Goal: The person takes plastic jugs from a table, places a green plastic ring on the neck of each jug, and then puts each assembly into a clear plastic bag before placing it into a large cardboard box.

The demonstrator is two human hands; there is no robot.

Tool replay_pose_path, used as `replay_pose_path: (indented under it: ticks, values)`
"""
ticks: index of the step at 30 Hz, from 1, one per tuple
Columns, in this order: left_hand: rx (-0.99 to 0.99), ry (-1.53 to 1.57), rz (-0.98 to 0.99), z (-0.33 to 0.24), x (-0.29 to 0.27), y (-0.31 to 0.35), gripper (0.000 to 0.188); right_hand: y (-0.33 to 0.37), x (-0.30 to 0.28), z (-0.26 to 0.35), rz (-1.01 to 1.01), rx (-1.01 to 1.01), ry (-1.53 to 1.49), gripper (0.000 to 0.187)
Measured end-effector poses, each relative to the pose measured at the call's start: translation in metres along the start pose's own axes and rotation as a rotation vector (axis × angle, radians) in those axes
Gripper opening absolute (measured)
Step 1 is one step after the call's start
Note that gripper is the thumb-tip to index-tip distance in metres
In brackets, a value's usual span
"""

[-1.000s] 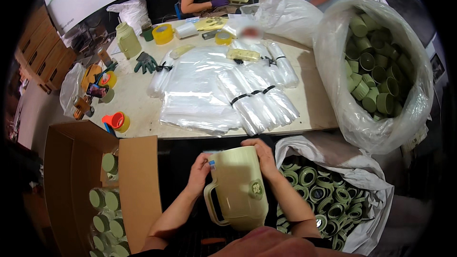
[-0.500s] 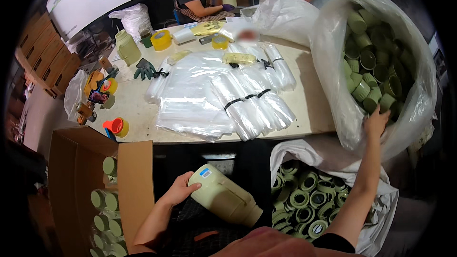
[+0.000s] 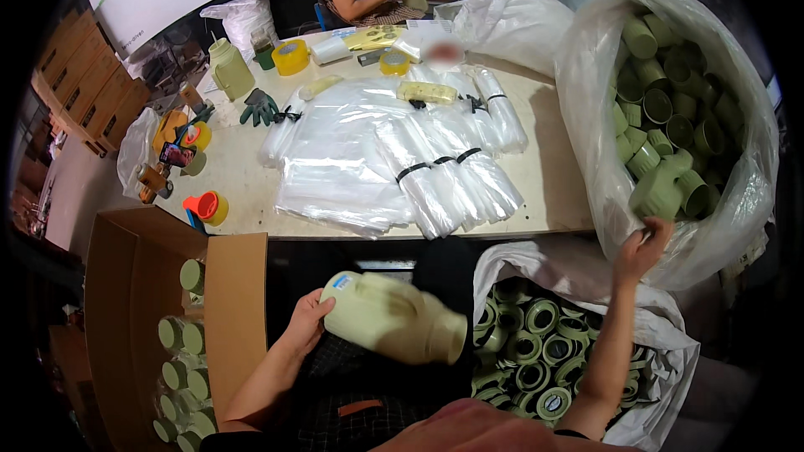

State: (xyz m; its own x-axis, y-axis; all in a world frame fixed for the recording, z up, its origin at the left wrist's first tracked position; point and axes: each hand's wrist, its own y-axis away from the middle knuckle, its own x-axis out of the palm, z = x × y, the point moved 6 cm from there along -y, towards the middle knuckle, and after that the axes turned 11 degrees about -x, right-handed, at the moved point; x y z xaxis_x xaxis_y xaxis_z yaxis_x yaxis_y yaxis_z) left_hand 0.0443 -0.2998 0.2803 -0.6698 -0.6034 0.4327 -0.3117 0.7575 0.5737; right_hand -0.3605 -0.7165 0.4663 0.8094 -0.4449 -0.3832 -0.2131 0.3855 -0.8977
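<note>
My left hand [image 3: 307, 324] holds a pale cream plastic jug [image 3: 394, 318] on its side over my lap, gripping its base end. My right hand [image 3: 643, 244] reaches up to the right and grips a green cup-shaped part [image 3: 659, 192] at the mouth of a large clear plastic bag [image 3: 737, 201] full of green cup-shaped parts. Below my right forearm lies a second white bag [image 3: 578, 272] holding several green ring-shaped lids [image 3: 536, 351].
An open cardboard box [image 3: 234, 301] at lower left holds several packed jugs. The table [image 3: 553, 184] carries stacks of clear plastic bags [image 3: 368, 151], yellow tape rolls, gloves and a jug. Two other people work at the far side.
My right hand left the jug and went up right into the big bag, taking hold of a green part. The jug tipped from upright onto its side in my left hand.
</note>
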Motion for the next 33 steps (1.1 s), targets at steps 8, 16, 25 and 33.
replay_pose_path:
  ticks: [8, 16, 25, 33]
  values:
    - [0.089, 0.211, -0.032, -0.013, 0.010, -0.003, 0.026, 0.164, 0.069, 0.139, 0.095, 1.074, -1.528, 0.058]
    - [-0.080, 0.263, -0.014, 0.010, -0.005, 0.017, 0.028, 0.114, 0.055, 0.257, 0.434, -0.052, -0.891, 0.065]
    - [0.619, -0.141, -0.358, -0.078, 0.036, 0.065, 0.018, 0.125, 0.076, 0.261, 0.163, 0.314, -1.116, 0.076]
    - [0.695, -0.280, -0.412, -0.107, 0.020, 0.081, 0.018, 0.149, 0.096, 0.180, 0.028, 0.860, -1.254, 0.089]
